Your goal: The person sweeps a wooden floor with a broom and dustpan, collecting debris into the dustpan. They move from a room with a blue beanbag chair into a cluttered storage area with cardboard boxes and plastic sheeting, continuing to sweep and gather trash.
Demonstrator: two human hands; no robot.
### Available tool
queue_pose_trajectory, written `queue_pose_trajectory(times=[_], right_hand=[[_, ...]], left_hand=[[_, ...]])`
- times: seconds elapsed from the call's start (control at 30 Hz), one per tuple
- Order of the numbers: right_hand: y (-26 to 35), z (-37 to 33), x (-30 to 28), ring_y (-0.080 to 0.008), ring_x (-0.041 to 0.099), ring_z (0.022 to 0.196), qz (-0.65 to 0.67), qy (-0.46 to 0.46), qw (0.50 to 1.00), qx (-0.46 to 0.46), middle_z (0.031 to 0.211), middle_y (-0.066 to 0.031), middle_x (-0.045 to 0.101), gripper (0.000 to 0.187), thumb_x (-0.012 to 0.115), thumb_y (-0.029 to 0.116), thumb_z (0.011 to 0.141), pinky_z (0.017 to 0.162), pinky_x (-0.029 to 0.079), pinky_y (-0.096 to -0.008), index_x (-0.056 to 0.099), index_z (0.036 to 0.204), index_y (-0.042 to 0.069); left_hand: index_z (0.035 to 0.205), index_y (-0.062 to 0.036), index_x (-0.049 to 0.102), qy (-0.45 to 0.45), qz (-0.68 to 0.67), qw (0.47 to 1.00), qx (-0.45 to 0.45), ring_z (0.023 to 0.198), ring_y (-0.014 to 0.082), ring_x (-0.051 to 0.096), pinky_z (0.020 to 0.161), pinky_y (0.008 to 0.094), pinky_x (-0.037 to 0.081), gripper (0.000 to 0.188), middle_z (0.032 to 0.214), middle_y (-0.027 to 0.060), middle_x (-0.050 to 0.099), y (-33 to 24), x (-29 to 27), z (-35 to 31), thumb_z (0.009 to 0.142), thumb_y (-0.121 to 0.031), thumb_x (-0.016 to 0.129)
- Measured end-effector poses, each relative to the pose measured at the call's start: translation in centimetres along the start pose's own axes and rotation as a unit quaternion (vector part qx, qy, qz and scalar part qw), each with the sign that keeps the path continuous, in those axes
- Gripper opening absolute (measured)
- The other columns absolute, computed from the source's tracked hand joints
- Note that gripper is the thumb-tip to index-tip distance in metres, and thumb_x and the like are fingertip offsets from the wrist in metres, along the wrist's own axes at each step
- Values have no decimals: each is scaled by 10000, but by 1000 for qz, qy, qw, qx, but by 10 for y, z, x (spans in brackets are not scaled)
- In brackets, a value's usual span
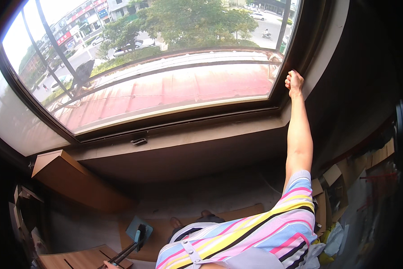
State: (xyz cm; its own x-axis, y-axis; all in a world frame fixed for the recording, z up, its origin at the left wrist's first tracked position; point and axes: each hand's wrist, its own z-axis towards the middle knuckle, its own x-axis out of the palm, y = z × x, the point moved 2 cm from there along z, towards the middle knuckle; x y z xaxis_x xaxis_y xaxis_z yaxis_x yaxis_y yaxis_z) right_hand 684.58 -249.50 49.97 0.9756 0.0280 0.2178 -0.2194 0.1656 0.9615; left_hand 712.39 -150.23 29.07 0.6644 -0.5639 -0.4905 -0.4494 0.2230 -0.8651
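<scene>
My right arm reaches out straight to the right side of the window. There my right hand (294,83) is closed with curled fingers against the dark window frame (278,106); its grip on the edge is partly hidden. Only a little of my left hand (109,265) shows at the lower edge, closed around the dark handle of a long-handled tool (141,237). That tool has a flat teal head, like a window wiper, and hangs low near my feet. Glass fills the window, with a red metal roof (165,87) outside it.
A small dark object (138,141) lies on the window sill (201,140). A tall brown carton (78,179) leans under the sill at left. Cardboard pieces (332,175) and plastic bags (333,240) are piled at right. A wooden slatted surface (82,256) is at lower left.
</scene>
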Motion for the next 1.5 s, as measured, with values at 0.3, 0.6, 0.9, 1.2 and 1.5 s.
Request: queue_pose_trajectory(times=[0.3,0.6,0.9,1.2,1.5], right_hand=[[-26,18,11,-213,606,828,-284,-155,924,-203,891,-105,655,430,509,95,670,760,455,-299,605,1084,27],[-51,20,29,-250,611,863,-291,-187,923,-167,933,-121,648,404,546,121,679,786,456,-317,608,1051,-22],[-49,-62,119,-300,604,888,-313,-170,902,-244,985,-160,633,386,561,192,736,808,456,-358,591,1057,-19],[-58,-170,226,-248,581,852,-265,-52,922,-278,931,-120,609,273,575,120,764,798,445,-347,611,995,-20],[-67,-258,341,-176,599,831,-175,121,936,-282,976,-99,600,234,562,93,827,705,483,-286,612,1036,2]], left_hand=[[802,7,653,-24,20,998,58,381,159,447,317,273,314,362,618,91,600,23,-15,36,821,-347,583],[739,-21,630,-60,58,996,6,368,139,412,322,280,285,357,515,41,485,23,-57,25,808,-369,588],[814,34,648,-92,162,982,31,622,250,594,608,385,451,378,687,133,641,62,-64,45,809,-340,592],[809,18,661,-105,170,979,28,721,314,631,649,409,463,368,765,160,662,82,-76,50,790,-347,615],[735,39,656,-123,100,987,-30,564,253,587,572,370,443,399,633,136,629,103,-70,37,795,-353,618]])
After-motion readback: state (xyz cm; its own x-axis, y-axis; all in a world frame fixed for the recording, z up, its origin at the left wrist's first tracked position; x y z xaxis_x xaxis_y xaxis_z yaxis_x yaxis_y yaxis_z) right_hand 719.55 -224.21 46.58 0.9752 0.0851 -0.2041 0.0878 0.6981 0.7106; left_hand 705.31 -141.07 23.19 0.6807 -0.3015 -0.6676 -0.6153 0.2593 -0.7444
